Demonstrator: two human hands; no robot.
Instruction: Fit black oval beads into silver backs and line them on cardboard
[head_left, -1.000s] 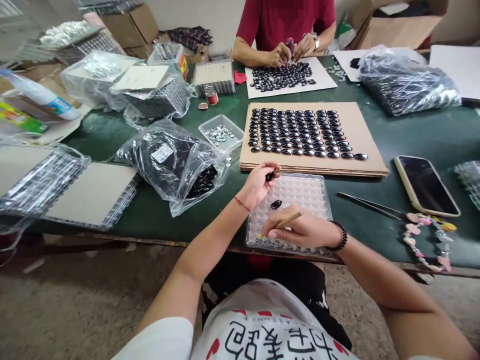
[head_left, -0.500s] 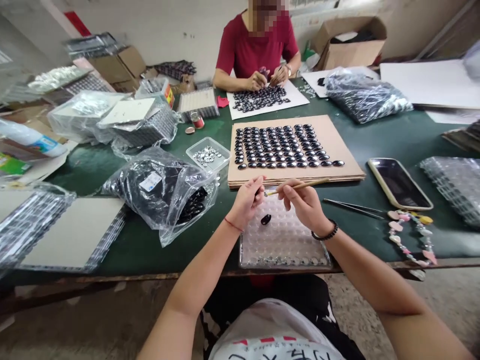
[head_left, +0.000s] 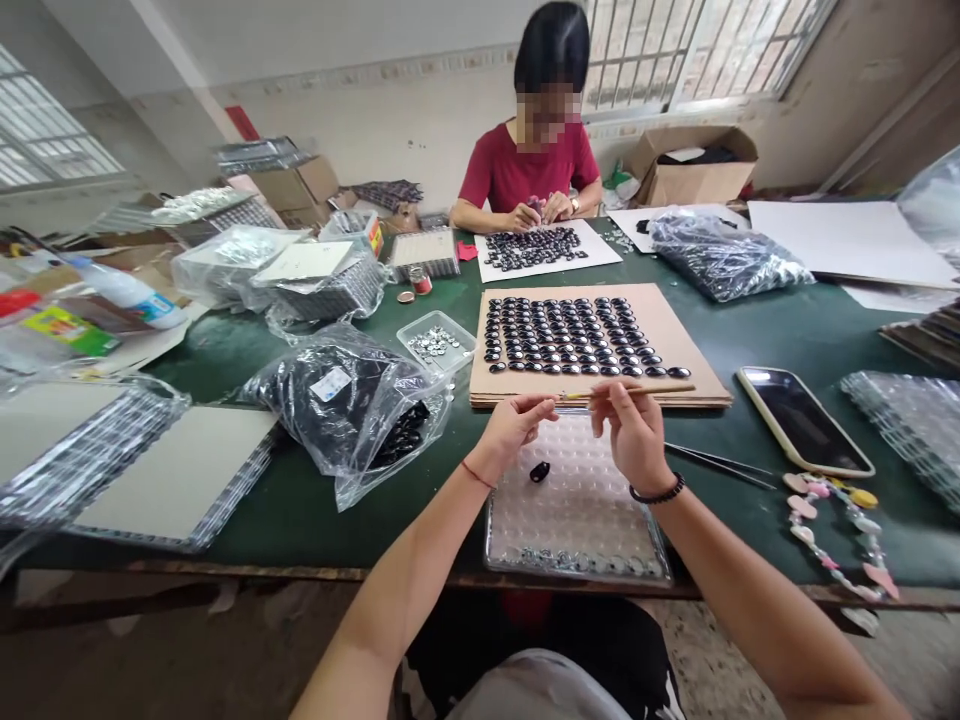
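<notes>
My right hand (head_left: 630,432) is closed around a thin wooden stick (head_left: 652,389), held nearly level with its pale tip pointing left. My left hand (head_left: 517,428) is closed in a pinch close to that tip; whatever lies between its fingertips is too small to make out. Both hands are above the far part of a clear dimpled plastic tray (head_left: 577,520). One loose black oval piece (head_left: 539,471) rests on the tray. Just beyond my hands, rows of shiny black oval pieces (head_left: 570,335) cover a stack of brown cardboard sheets (head_left: 694,350).
Left of the cardboard sit a clear box of small silvery pieces (head_left: 437,340) and a plastic bag of black pieces (head_left: 337,400). At right lie tweezers (head_left: 720,464), a phone (head_left: 806,420) and a beaded string (head_left: 802,535). Across the table, a person in red (head_left: 532,175) handles black pieces.
The view has tipped upward. My left fingers have straightened into a pinch pointing right, and the stick is now more level. The loose black piece stays on the tray.
</notes>
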